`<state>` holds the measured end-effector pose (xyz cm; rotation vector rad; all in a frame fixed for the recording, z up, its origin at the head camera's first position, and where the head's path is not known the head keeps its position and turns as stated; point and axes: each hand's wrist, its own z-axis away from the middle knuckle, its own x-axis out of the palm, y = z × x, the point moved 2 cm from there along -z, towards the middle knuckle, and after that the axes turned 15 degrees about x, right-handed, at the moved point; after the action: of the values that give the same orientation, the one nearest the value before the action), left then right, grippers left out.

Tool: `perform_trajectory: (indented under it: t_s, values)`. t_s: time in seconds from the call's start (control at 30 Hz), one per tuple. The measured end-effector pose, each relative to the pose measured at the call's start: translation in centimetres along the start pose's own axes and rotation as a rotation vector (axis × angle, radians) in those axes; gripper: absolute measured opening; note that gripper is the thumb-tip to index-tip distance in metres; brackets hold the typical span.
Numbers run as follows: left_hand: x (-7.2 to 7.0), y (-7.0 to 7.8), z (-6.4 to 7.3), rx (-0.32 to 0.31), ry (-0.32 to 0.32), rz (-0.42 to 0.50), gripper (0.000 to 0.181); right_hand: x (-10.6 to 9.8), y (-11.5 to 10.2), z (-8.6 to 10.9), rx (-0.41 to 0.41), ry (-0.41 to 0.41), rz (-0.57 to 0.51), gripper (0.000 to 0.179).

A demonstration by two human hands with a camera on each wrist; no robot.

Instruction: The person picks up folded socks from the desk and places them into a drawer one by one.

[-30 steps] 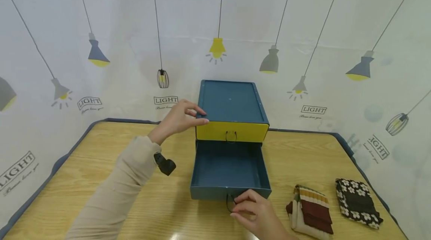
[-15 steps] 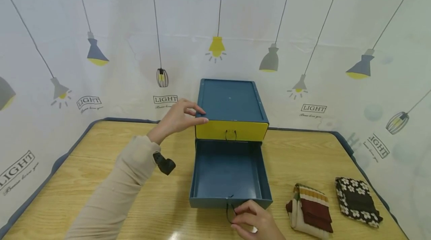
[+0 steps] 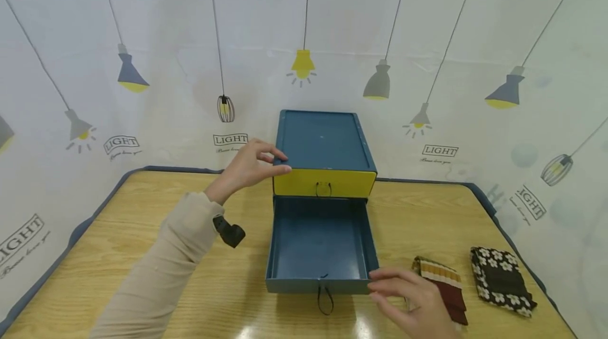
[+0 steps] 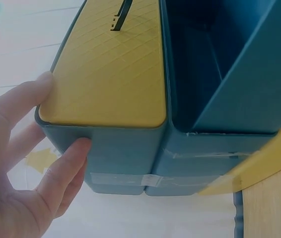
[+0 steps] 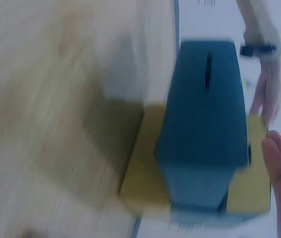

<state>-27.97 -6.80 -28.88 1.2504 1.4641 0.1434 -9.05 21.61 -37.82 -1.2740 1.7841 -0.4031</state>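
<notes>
A blue drawer box [image 3: 328,138] stands against the back wall, its upper yellow drawer front [image 3: 325,182] shut. Below, a blue drawer [image 3: 323,238] is pulled far out, with nothing in it; its black loop pull [image 3: 325,301] hangs free. My left hand [image 3: 249,167] holds the box's upper left front corner between thumb and fingers, seen close in the left wrist view. The right hand [image 3: 418,299] is beside the drawer's front right corner, fingers extended and holding nothing. Whether its fingertips touch the drawer is unclear. The right wrist view is blurred.
Right of the drawer lie a folded maroon, cream and mustard cloth [image 3: 444,286], partly behind my right hand, and a folded black cloth with white flowers [image 3: 502,281]. In the left wrist view another yellow front [image 4: 269,156] shows beyond the open drawer. The wooden table [image 3: 142,223] meets a lamp-print curtain.
The blue drawer came out further toward me. My right hand has let go of its loop pull and moved right. The left hand stays at the box's corner.
</notes>
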Motion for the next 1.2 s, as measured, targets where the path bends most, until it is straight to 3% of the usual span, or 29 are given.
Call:
perform_trajectory:
  t_s: [0.1,0.23,0.33,0.47,0.6,0.77,0.87,1.2]
  values:
    - [-0.1,-0.1,0.1,-0.002,0.005,-0.003,0.031,-2.6,2.1,-0.6,0.125,0.035,0.019,0.027]
    - [-0.2,-0.3,0.1,-0.002,0.008,-0.001,0.03,-5.5,6.7,-0.5,0.285,0.094,0.048,0.023]
    - [-0.1,-0.3,0.2,0.006,0.006,0.01,0.03,-7.3,9.4,0.1,0.461,0.099,0.105,0.018]
    - [0.1,-0.1,0.1,0.015,0.003,0.023,0.031,-9.2,11.5,1.0,0.746,-0.031,0.179,0.032]
    - [0.2,0.0,0.0,0.016,0.007,0.028,0.03,-10.2,13.4,2.0,0.934,-0.172,0.205,0.048]
    - [0.2,0.0,0.0,0.019,0.012,0.029,0.028,-10.5,15.1,2.9,1.044,-0.254,0.118,0.053]
    - [0.1,-0.1,0.0,0.011,0.01,0.029,0.028,-10.5,15.8,3.3,1.061,-0.301,0.091,0.053]
    - [0.0,-0.1,0.0,-0.004,0.013,0.024,0.029,-10.3,16.6,2.8,0.967,-0.397,0.15,0.052]
